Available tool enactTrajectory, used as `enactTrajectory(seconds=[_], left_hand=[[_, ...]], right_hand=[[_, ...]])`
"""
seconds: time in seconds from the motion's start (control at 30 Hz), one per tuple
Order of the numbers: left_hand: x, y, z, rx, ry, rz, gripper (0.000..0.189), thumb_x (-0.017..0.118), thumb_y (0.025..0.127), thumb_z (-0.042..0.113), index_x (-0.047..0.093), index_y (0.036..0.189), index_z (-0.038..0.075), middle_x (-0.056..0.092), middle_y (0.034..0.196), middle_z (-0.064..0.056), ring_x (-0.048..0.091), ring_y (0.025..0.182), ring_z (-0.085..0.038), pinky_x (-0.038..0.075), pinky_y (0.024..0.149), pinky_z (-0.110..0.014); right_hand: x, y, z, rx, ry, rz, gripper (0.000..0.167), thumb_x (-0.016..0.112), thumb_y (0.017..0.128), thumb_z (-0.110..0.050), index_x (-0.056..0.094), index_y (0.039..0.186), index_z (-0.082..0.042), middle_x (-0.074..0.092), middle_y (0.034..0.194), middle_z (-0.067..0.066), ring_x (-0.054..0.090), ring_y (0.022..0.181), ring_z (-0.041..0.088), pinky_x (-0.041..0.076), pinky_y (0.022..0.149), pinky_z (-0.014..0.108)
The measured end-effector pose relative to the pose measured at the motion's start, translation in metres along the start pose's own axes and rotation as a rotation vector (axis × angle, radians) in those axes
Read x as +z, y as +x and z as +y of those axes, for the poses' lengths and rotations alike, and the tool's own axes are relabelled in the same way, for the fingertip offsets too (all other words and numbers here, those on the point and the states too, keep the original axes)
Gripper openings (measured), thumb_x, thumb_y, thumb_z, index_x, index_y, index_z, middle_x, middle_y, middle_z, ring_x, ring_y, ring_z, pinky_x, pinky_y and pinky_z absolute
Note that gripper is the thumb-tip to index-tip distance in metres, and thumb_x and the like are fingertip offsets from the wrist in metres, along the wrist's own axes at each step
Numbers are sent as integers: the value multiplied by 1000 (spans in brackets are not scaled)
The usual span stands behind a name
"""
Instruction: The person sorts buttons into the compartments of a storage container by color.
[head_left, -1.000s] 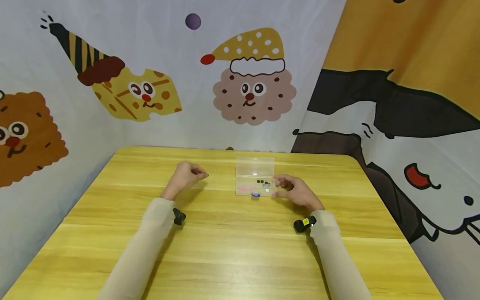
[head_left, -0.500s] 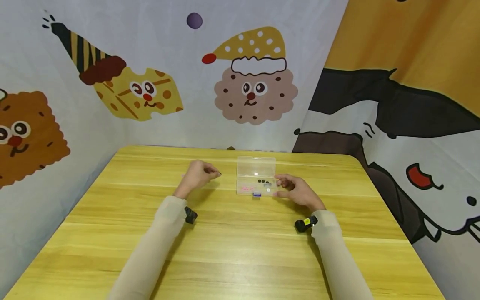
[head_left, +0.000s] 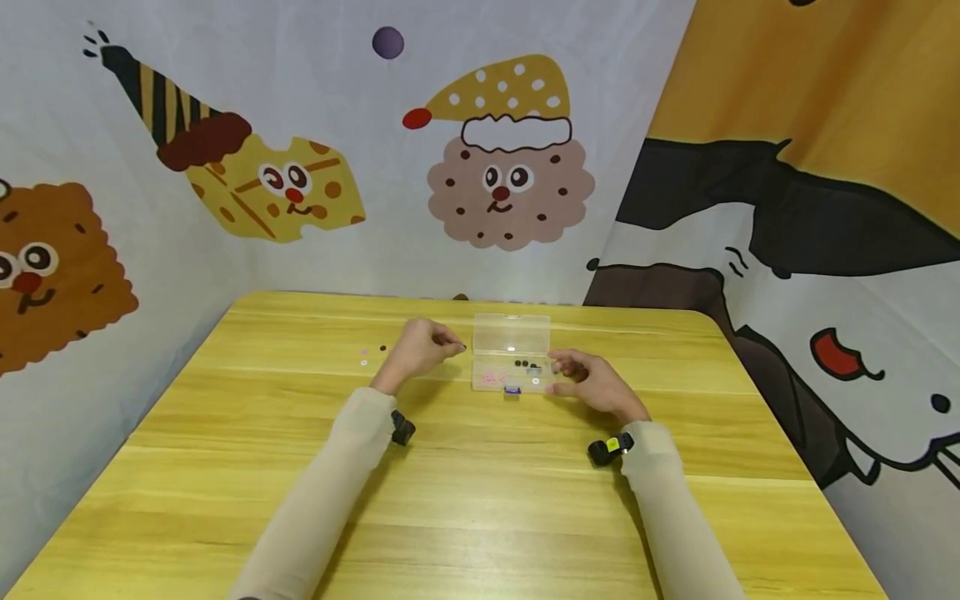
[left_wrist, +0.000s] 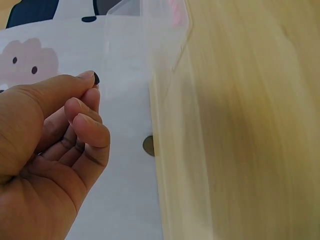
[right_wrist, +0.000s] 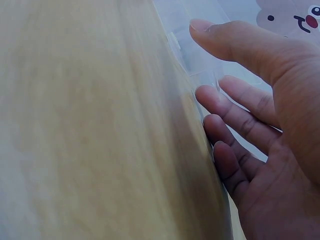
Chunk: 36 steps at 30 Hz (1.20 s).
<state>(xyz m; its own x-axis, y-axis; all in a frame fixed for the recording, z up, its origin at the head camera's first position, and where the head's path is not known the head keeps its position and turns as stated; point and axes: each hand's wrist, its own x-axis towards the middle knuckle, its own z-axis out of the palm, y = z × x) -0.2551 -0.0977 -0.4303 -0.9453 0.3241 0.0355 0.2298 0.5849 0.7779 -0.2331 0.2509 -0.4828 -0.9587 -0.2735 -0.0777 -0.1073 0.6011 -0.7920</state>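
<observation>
In the head view, my left hand (head_left: 423,346) is just left of a clear plastic box (head_left: 512,333) whose lid is raised at the back. Thumb and forefinger pinch a small black disc (left_wrist: 96,78), best seen in the left wrist view; the other fingers curl loosely. My right hand (head_left: 592,382) holds the box at its right end, thumb toward the front corner and fingers toward the back. Inside the box lie small pink pieces (head_left: 491,379) at the left, and several black discs (head_left: 522,363) and a white one (head_left: 536,381) at the right.
Left of my left wrist, a black disc (head_left: 382,347), a pink piece (head_left: 364,352) and a white piece (head_left: 363,362) lie on the wooden table (head_left: 480,500). A blue latch (head_left: 512,390) sits on the box's front. A cartoon-printed cloth (head_left: 300,50) hangs behind.
My left hand has moved right toward the box with the black disc, uncovering the small pieces on the table behind it. The right hand and box stay in place.
</observation>
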Motion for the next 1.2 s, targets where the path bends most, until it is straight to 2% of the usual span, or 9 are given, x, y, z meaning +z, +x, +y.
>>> enactTrajectory(seconds=[0.33, 0.63, 0.9, 1.2], left_hand=[[15, 10, 11, 27, -5, -18, 18, 73, 97, 19, 81, 100, 4, 77, 92, -11, 55, 65, -13, 45, 57, -25], [23, 19, 19, 55, 22, -11, 14, 73, 97, 18, 81, 99, 6, 77, 92, -9, 62, 69, -14, 50, 62, -25], [26, 22, 16, 38, 33, 6, 13, 71, 98, 17, 81, 99, 9, 76, 91, -5, 65, 73, -14, 52, 64, -25], [23, 21, 13, 22, 52, -6, 20, 72, 97, 27, 77, 107, 10, 67, 89, -5, 58, 75, -17, 48, 60, -27]], right_hand=[[1, 1, 1, 19, 7, 0, 61, 85, 86, -32, 61, 141, -23, 66, 120, 1, 55, 104, 24, 46, 93, 38], [1, 2, 2, 16, 9, 4, 61, 85, 85, -31, 61, 140, -24, 67, 120, 0, 55, 104, 25, 46, 94, 39], [2, 4, 0, 21, 5, 4, 62, 86, 85, -33, 61, 141, -24, 66, 119, 1, 55, 103, 24, 46, 93, 38], [1, 2, 0, 17, 9, 2, 62, 85, 86, -32, 60, 142, -21, 66, 120, 2, 55, 103, 24, 46, 92, 38]])
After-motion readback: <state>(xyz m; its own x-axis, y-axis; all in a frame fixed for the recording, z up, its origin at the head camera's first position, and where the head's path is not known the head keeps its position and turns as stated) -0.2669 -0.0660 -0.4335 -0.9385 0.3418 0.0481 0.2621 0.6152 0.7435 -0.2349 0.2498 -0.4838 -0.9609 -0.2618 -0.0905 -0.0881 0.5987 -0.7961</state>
